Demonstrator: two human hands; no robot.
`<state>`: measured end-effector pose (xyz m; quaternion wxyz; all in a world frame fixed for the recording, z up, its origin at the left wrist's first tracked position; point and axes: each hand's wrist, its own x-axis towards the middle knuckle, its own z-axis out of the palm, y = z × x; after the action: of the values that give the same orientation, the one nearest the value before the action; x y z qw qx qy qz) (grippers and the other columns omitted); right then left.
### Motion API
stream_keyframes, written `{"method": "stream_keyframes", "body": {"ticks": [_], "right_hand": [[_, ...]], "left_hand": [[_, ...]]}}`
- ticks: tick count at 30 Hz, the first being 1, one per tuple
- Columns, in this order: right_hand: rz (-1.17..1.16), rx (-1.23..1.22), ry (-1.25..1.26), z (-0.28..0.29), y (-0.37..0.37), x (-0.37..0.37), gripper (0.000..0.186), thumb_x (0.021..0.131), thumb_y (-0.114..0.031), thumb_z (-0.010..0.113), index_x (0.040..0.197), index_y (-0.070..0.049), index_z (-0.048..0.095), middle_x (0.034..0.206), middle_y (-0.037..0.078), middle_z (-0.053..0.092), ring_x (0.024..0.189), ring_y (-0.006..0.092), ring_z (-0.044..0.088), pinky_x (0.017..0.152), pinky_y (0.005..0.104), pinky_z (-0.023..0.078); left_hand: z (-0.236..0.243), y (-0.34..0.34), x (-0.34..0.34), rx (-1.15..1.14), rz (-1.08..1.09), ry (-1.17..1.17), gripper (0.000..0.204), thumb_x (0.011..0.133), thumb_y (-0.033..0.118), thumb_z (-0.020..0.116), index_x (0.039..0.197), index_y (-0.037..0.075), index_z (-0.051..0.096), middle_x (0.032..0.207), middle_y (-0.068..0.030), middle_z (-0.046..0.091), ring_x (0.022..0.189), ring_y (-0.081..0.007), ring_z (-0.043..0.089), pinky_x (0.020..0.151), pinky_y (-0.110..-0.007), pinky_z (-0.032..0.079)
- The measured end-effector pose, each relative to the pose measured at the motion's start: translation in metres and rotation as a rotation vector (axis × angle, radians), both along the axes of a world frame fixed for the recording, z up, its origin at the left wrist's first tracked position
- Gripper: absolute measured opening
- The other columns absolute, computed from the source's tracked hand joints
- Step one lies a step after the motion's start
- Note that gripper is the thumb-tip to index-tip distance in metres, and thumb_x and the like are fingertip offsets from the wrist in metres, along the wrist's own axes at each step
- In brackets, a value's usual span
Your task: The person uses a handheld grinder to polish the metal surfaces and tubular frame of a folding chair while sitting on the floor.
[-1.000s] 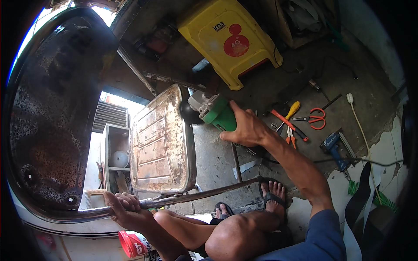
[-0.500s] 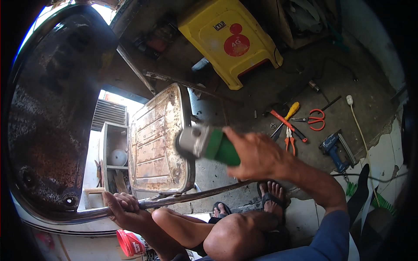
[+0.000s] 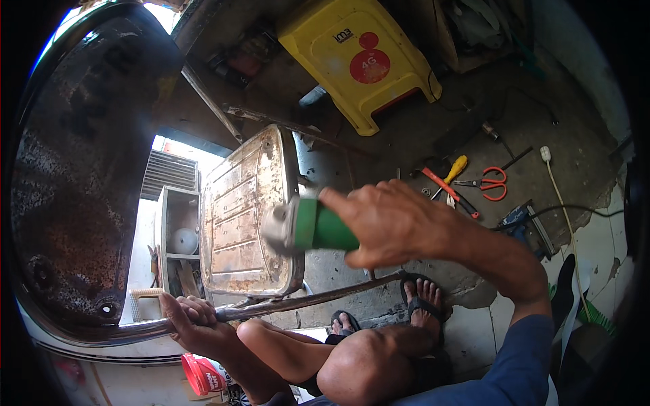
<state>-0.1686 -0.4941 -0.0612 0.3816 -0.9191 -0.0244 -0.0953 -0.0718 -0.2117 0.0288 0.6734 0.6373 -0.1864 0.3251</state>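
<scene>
My right hand is wrapped round the green body of an angle grinder. The grinder's silver head, smeared by motion, is in front of the right part of a rusty metal chair seat; whether its disc touches the metal I cannot tell. Low on the left, my left hand grips the tubular frame of the metal chair, thumb pointing up. The chair's large dark backrest, mottled with rust and holed near its lower edge, fills the left side.
A yellow plastic stool stands at the far side. On the floor to the right lie a hammer, a yellow-handled screwdriver, red-handled scissors, a blue nail gun and a cable. A red-and-white bucket sits by my left forearm.
My right hand has moved the angle grinder a little to the left, across the seat's right edge. My left hand keeps its grip on the frame.
</scene>
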Motion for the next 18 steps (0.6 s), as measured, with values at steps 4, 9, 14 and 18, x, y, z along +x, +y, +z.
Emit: {"method": "stream_keyframes", "body": {"ticks": [4, 9, 14, 18], "right_hand": [[-0.054, -0.149, -0.111, -0.003, 0.007, 0.005, 0.062, 0.074, -0.029, 0.074, 0.121, 0.002, 0.048, 0.082, 0.027, 0.071, 0.079, 0.0462, 0.073, 0.074, 0.0516, 0.061], [-0.177, 0.243, -0.113, -0.034, -0.001, 0.010, 0.059, 0.072, -0.028, 0.073, 0.115, 0.002, 0.047, 0.076, 0.026, 0.069, 0.075, 0.0456, 0.072, 0.072, 0.0506, 0.061], [-0.214, 0.508, -0.093, -0.068, 0.052, -0.035, 0.071, 0.073, -0.025, 0.077, 0.129, 0.002, 0.045, 0.083, 0.030, 0.070, 0.086, 0.0492, 0.071, 0.079, 0.0516, 0.059], [-0.321, 0.696, -0.038, -0.076, 0.061, -0.058, 0.080, 0.073, -0.027, 0.080, 0.138, 0.000, 0.042, 0.096, 0.030, 0.071, 0.098, 0.0491, 0.070, 0.088, 0.0514, 0.057]], "left_hand": [[-0.001, -0.004, -0.002, -0.028, -0.019, 0.041, 0.044, 0.104, 0.019, 0.063, 0.066, 0.016, 0.040, 0.053, 0.0052, 0.033, 0.041, -0.0035, 0.026, 0.038, -0.023, 0.020], [0.006, -0.013, -0.010, 0.004, 0.056, 0.009, 0.044, 0.103, 0.019, 0.065, 0.066, 0.016, 0.041, 0.054, 0.0065, 0.032, 0.042, -0.0028, 0.026, 0.038, -0.022, 0.019], [0.006, -0.022, -0.019, 0.052, 0.083, 0.011, 0.043, 0.102, 0.023, 0.067, 0.068, 0.016, 0.042, 0.056, 0.0062, 0.033, 0.043, -0.0028, 0.025, 0.040, -0.023, 0.019], [0.006, -0.026, -0.036, 0.069, -0.020, 0.101, 0.029, 0.105, 0.017, 0.060, 0.078, 0.008, 0.054, 0.065, 0.0045, 0.033, 0.051, -0.0045, 0.032, 0.047, -0.021, 0.027]]}}
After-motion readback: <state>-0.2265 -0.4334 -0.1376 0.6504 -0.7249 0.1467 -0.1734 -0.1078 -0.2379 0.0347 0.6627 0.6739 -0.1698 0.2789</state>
